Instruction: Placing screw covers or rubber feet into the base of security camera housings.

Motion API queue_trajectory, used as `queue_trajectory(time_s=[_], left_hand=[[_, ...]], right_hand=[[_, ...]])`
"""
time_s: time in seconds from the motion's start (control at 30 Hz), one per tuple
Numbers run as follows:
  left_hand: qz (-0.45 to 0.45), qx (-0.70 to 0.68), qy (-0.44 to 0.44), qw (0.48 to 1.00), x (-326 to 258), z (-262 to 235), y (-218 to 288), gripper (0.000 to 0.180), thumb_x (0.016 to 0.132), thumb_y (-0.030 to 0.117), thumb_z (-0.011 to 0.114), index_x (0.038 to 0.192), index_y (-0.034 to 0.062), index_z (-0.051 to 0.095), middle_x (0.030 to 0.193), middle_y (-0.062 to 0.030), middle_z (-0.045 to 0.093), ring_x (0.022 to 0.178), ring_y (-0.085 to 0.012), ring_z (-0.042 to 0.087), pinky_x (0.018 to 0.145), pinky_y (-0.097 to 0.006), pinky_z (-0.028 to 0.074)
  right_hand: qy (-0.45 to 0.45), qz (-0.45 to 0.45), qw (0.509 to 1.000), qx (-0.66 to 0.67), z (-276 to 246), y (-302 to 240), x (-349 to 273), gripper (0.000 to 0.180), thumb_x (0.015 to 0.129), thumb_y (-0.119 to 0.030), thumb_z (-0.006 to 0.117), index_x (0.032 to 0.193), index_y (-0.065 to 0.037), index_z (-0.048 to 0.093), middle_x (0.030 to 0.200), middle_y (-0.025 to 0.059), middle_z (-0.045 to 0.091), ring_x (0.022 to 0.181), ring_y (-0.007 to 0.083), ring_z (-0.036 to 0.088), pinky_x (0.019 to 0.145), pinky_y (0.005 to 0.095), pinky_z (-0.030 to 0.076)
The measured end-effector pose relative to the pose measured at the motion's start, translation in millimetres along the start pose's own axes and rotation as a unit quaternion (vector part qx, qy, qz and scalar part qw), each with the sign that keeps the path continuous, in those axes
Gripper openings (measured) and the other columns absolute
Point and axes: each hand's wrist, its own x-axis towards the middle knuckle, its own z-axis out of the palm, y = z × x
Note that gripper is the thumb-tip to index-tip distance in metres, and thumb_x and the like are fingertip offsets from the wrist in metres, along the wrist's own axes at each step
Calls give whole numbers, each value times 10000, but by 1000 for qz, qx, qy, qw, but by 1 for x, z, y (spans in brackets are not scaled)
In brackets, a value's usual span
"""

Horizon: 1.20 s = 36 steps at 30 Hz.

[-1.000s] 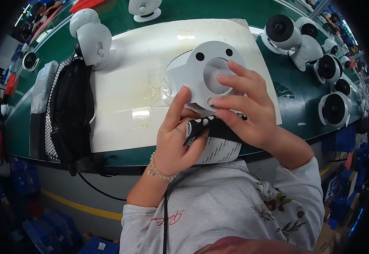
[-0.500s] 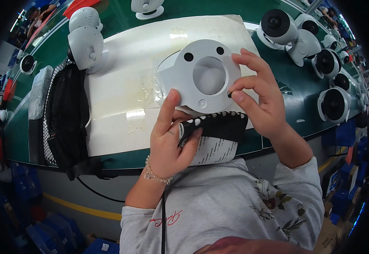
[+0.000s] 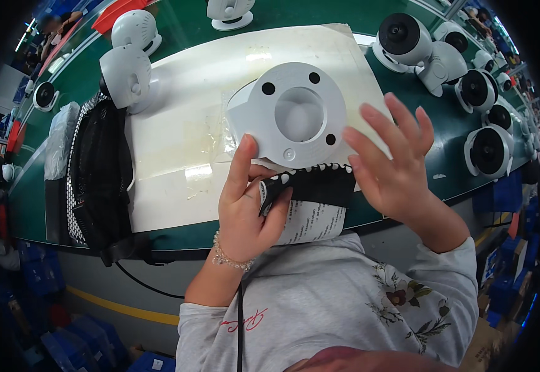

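- A black mesh bag point(image 3: 99, 180) lies at the left end of the green bench point(image 3: 208, 25), with two white dome cameras point(image 3: 127, 74) standing just above it.
- The left hand point(image 3: 245, 211) is closed around a black toothed part with a printed paper slip point(image 3: 310, 220); its forefinger is stretched up along the left edge of the white round camera base point(image 3: 288, 115).
- The base is held over the white sheet point(image 3: 183, 142) at the middle of the bench. Its flat round face is turned up toward the viewer, the central hollow and four dark screw holes showing; no long axis stands out.
- The right hand point(image 3: 394, 167) is open, fingers spread, just right of the base and clear of it.
- Half a second ago those right fingers pinched the base's right rim; they have since let go, and the base sits slightly higher in view.
- More white cameras point(image 3: 487, 149) line the bench's right end.
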Motion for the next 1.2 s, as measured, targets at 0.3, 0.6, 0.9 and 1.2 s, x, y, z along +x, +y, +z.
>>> queue_trajectory(time_s=[0.3, 0.6, 0.9, 1.2], left_hand=[[-29, -12, -3, 1000, -1, -4, 4, 122, 645, -32, 590, 755, -72, 556, 1294, -263, 312, 1044, -273, 497, 867, -316, 380], [46, -155, 37, 986, -36, -42, 4, 121, 678, -60, 610, 739, -16, 514, 1331, -225, 290, 971, -269, 547, 663, -284, 441], [-33, -109, 148, 982, -127, -176, 17, 164, 664, -35, 643, 807, -12, 566, 958, -198, 574, 787, -241, 603, 682, -315, 489], [-41, -331, 305, 892, -195, -248, 22, 108, 699, -32, 628, 793, -71, 591, 936, -220, 562, 735, -246, 612, 656, -300, 510]], right_hand=[[-17, -45, 993, 108, 2, 16, 14, 371, 703, -13, 514, 1063, -85, 566, 1154, 103, 480, 1143, 286, 389, 968, 398, 239], [-248, 141, 857, 429, 12, 31, 92, 303, 791, -184, 589, 995, 24, 508, 850, 31, 491, 751, 93, 454, 670, 202, 369], [-216, -5, 872, 440, 8, -100, 225, 240, 736, -199, 651, 816, -10, 527, 750, 1, 454, 674, 63, 449, 585, 190, 356], [2, -223, 921, 320, 202, -369, 426, 143, 694, -151, 589, 780, -42, 558, 778, 90, 550, 746, 237, 561, 628, 328, 453]])
